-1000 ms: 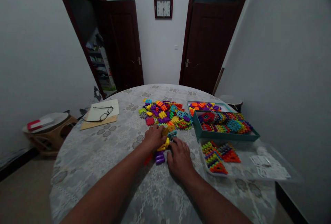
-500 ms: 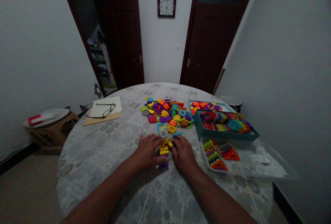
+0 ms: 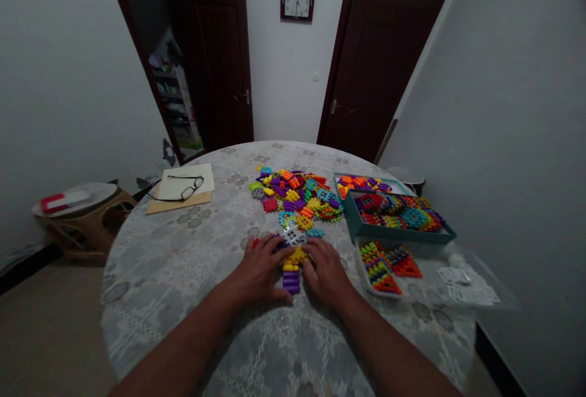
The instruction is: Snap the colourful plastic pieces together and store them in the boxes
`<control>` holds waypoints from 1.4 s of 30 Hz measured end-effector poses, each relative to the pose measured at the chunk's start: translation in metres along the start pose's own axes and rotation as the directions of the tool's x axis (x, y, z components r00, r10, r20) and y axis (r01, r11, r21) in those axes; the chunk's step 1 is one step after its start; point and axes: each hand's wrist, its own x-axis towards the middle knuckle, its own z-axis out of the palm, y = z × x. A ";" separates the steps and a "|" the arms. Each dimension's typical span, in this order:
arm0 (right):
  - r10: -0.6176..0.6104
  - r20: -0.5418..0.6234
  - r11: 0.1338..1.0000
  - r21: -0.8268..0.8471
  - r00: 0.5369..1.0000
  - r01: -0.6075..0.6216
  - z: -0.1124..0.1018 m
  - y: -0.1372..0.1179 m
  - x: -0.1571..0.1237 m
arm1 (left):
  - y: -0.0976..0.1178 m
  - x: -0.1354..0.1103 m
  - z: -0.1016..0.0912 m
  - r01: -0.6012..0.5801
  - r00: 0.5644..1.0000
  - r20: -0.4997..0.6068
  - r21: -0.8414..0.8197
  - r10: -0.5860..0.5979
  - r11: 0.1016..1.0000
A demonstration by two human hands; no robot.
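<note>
Both hands flank a short row of toy pieces on the near counter [image 3: 201,311].
The yellow piece [image 3: 297,256] lies between left hand [image 3: 262,272] and right hand [image 3: 326,270], probably bracketed to keep it steady; the purple block [image 3: 292,283] sits just nearer. The row's long axis runs near to far, purple end nearest; whether they are joined I cannot tell. The left grip is spread, thumb apart; the right's fingertips meet the yellow edge, closure unclear.
</note>
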 end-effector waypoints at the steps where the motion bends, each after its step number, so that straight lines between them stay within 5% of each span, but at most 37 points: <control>1: -0.002 0.019 1.000 -0.004 1.000 0.003 -0.002 -0.002 0.000 | -0.003 0.000 0.001 -0.004 1.000 -0.007 -0.004 0.004 1.000; 9: 0.061 0.001 0.998 0.031 0.998 -0.061 -0.005 0.004 0.009 | -0.017 0.012 0.014 -0.100 0.979 -0.184 -0.070 0.086 0.992; 26: 0.367 0.033 0.892 0.269 0.930 -0.362 -0.029 0.006 0.018 | -0.025 0.017 0.007 -0.089 0.926 -0.378 -0.215 0.001 0.973; 35: 0.343 -0.093 0.908 0.289 0.935 -0.304 -0.036 -0.008 0.015 | -0.007 0.012 0.000 -0.134 0.941 -0.335 -0.258 0.041 0.957; 42: 0.025 0.069 0.957 0.288 0.997 -0.044 -0.032 -0.026 0.015 | -0.004 0.011 0.000 -0.272 0.931 -0.321 -0.299 0.172 0.915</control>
